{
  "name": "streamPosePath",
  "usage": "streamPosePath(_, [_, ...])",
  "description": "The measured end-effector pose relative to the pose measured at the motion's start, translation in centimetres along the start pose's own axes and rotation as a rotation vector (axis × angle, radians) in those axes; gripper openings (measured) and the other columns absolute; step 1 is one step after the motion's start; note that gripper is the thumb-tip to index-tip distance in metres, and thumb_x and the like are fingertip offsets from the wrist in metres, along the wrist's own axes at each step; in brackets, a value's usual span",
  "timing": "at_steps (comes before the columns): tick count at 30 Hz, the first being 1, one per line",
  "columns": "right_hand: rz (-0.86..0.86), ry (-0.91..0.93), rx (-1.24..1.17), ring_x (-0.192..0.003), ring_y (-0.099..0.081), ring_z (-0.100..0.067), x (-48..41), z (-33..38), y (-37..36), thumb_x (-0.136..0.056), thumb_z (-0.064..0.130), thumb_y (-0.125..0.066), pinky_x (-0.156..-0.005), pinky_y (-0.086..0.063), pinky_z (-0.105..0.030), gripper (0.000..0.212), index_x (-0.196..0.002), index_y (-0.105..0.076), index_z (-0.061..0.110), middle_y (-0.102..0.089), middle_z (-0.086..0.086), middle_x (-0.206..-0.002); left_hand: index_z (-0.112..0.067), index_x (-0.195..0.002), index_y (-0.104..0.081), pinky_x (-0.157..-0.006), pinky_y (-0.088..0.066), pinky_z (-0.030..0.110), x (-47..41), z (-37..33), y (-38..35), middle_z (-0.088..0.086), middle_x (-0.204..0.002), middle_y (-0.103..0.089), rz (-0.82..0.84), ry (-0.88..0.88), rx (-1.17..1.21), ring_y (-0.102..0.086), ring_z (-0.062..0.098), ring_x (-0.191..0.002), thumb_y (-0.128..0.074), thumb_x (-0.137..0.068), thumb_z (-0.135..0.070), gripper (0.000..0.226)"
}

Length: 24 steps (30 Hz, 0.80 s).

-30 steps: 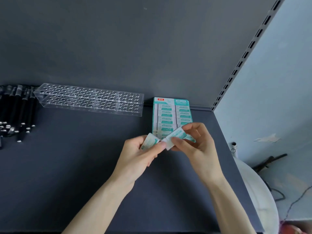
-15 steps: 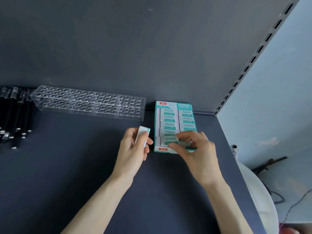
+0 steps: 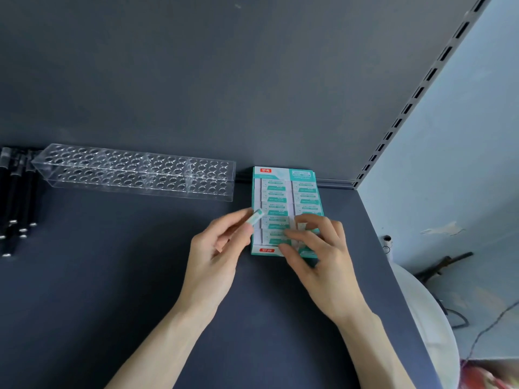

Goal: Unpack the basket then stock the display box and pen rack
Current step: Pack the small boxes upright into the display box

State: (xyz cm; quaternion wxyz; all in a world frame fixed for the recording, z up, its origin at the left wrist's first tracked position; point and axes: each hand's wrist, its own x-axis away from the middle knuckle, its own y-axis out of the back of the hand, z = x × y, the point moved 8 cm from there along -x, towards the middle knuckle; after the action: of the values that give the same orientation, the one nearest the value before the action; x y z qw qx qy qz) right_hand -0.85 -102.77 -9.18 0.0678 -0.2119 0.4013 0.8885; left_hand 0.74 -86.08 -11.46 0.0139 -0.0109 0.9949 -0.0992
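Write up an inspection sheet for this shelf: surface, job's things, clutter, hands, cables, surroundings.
Surface: dark grey shelf, matte.
Job's things: display box at the back right, holding two columns of packed erasers; clear pen rack to its left, no pens in it; black pens lying at the far left.
Clutter: nothing seen.
Hands: left hand pinches a loose eraser by the box's left edge; right hand has fingers on the box's front right, grip unclear.
Cables: thin dark cables on the floor, right.
Surroundings: grey back panel, slotted upright, pale wall, white rounded object past the shelf's right edge.
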Motion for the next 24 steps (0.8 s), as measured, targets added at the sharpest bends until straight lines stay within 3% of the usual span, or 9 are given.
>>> streamPosePath(2, [0.009, -0.029, -0.07, -0.108, -0.04, -0.008, 0.0, -0.1, 0.1, -0.084, 0.026, -0.063, -0.089, -0.038, -0.008, 0.023, -0.101, -0.071, 0.012, -0.053, 0.007, -0.116, -0.012, -0.106, -0.068, -0.076, -0.049, 0.011, 0.1, -0.3, -0.3, -0.003, -0.1, -0.073, 0.034, -0.037, 0.008, -0.068, 0.007, -0.095, -0.066, -0.084, -0.006, 0.022])
streamPosePath(5, [-0.009, -0.13, -0.305, -0.115, -0.048, -0.01, -0.1, -0.7, 0.4, -0.087, 0.031, -0.059, -0.092, -0.045, -0.021, 0.025, -0.108, -0.067, 0.02, -0.058, 0.011, -0.117, -0.012, -0.101, -0.065, -0.075, -0.052, 0.014, 0.2, -0.4, -0.7, -0.002, -0.099, -0.073, 0.084, -0.076, -0.009, -0.069, 0.01, -0.095, -0.072, -0.077, -0.003, 0.026])
streamPosePath(7, [0.019, -0.196, -0.501, -0.109, -0.058, -0.015, -0.1, -0.9, 0.4, -0.084, 0.03, -0.067, -0.085, -0.051, -0.026, 0.027, -0.109, -0.065, 0.021, -0.064, 0.008, -0.111, -0.017, -0.1, -0.065, -0.078, -0.053, 0.02, 0.3, -0.5, -1.1, -0.003, -0.101, -0.073, 0.121, -0.11, -0.054, -0.068, 0.013, -0.097, -0.077, -0.073, -0.009, 0.031])
streamPosePath(10, [0.06, -0.219, -0.606, -0.099, -0.065, -0.017, -0.1, -1.0, 0.8, -0.078, 0.025, -0.07, -0.079, -0.054, -0.023, 0.029, -0.106, -0.067, 0.019, -0.069, 0.01, -0.104, -0.026, -0.099, -0.065, -0.082, -0.053, 0.032, 0.4, -0.7, -1.4, -0.009, -0.103, -0.072, 0.143, -0.158, -0.207, -0.067, 0.015, -0.1, -0.078, -0.072, -0.018, 0.031])
streamPosePath(12, [0.097, -0.189, -0.626, -0.102, -0.064, -0.019, 0.0, -0.9, 0.9, -0.078, 0.02, -0.069, -0.081, -0.053, -0.022, 0.028, -0.106, -0.067, 0.019, -0.068, 0.009, -0.106, -0.023, -0.101, -0.064, -0.083, -0.051, 0.034, 0.5, -0.7, -1.6, -0.012, -0.104, -0.071, 0.157, -0.179, -0.263, -0.066, 0.014, -0.102, -0.077, -0.073, -0.019, 0.031])
streamPosePath(16, [0.07, -0.135, -0.58, -0.105, -0.063, -0.017, 0.3, -1.2, 1.6, -0.08, 0.015, -0.067, -0.083, -0.051, -0.018, 0.017, -0.095, -0.07, 0.022, -0.068, 0.009, -0.103, -0.029, -0.109, -0.061, -0.088, -0.041, 0.018, 0.8, -1.0, -1.6, -0.019, -0.111, -0.067, 0.121, -0.228, -0.415, -0.059, 0.004, -0.109, -0.076, -0.074, -0.025, 0.038])
streamPosePath(20, [-0.079, -0.152, -0.434, -0.102, -0.062, -0.01, 0.9, -3.2, 3.7, -0.081, 0.012, -0.064, -0.085, -0.048, -0.015, 0.012, -0.089, -0.07, 0.02, -0.067, 0.006, -0.103, -0.041, -0.118, -0.049, -0.109, -0.031, 0.037, 0.7, -0.6, -1.3, -0.026, -0.129, -0.046, 0.06, -0.202, -0.594, -0.041, -0.003, -0.125, -0.077, -0.078, -0.03, 0.05])
streamPosePath(22, [-0.1, -0.147, -0.341, -0.099, -0.061, -0.005, 1.2, -3.7, 4.3, -0.083, 0.003, -0.065, -0.083, -0.047, -0.01, 0.018, -0.09, -0.07, 0.018, -0.066, 0.005, -0.103, -0.035, -0.128, -0.047, -0.11, -0.03, 0.042, 0.5, -0.1, -1.7, -0.027, -0.129, -0.045, 0.093, -0.161, -0.677, -0.041, -0.004, -0.122, -0.073, -0.08, -0.032, 0.054])
streamPosePath(24, [-0.078, -0.144, -0.268, -0.1, -0.06, -0.002, 1.4, -3.9, 4.0, -0.084, 0.002, -0.064, -0.082, -0.049, -0.012, 0.019, -0.093, -0.07, 0.017, -0.065, 0.009, -0.104, -0.023, -0.134, -0.048, -0.106, -0.034, 0.043, 0.4, 0.0, -2.2, -0.023, -0.126, -0.051, 0.11, -0.186, -0.752, -0.049, 0.006, -0.119, -0.069, -0.084, -0.031, 0.055])
